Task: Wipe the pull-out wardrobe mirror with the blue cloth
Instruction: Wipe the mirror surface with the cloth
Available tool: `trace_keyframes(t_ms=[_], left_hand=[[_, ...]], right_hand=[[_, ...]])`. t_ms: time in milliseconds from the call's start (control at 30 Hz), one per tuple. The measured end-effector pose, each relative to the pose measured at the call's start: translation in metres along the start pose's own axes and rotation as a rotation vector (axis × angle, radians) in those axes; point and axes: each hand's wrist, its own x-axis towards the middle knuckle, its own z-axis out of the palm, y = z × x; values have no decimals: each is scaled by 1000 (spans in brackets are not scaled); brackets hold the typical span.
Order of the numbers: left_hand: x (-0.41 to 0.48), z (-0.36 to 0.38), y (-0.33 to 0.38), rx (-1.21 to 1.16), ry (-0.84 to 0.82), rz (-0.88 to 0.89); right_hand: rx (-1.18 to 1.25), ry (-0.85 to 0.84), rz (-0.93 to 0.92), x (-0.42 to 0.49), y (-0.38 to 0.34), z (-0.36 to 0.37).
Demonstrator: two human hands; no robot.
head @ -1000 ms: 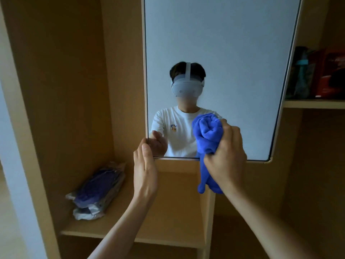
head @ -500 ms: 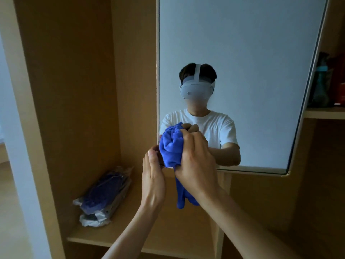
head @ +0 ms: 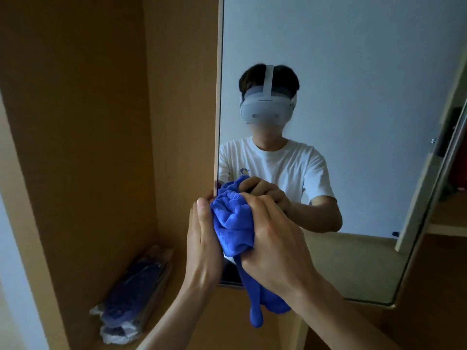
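The tall pull-out mirror [head: 353, 72] fills the upper right and reflects a person in a white T-shirt. My right hand [head: 275, 243] is closed around a bunched blue cloth [head: 233, 223] and presses it against the glass near the mirror's lower left corner. A tail of the cloth hangs below the mirror's bottom edge. My left hand [head: 203, 246] is flat, fingers straight, along the mirror's left edge, touching the cloth's side. Whether it grips the frame is unclear.
A wooden wardrobe wall [head: 101, 122] stands to the left. On the shelf [head: 177, 311] below lies a plastic-wrapped dark blue bundle [head: 134, 296]. Another shelf with dark items [head: 454, 173] is at the far right, behind the mirror.
My right hand has carried the cloth from the mirror's lower middle to its lower left corner, beside my left hand. The view has moved closer and shifted left.
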Motion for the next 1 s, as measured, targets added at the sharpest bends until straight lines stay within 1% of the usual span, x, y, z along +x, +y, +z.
trace_keyframes(t_ms=[100,233,300,500,667,767,900,1000], left_hand=[[28,8,42,66,-8,35],[58,20,110,70,-16,36],[71,27,144,77,-18,34],[107,50,228,105,-34,43],[139,66,296,105,-49,43],[154,72,332,81,-57,51],[173,75,368,102,-94,38],[185,77,388,113,-126,48]], right_hand=[[43,27,27,36,-12,-35],[98,48,48,83,-27,-81],[68,49,62,106,-34,-103],[-14,143,98,176,-45,-169],[2,76,118,219,-55,-213],[18,71,143,243,-62,-235],[23,83,175,272,-77,-263],[11,50,183,289,-84,-279]])
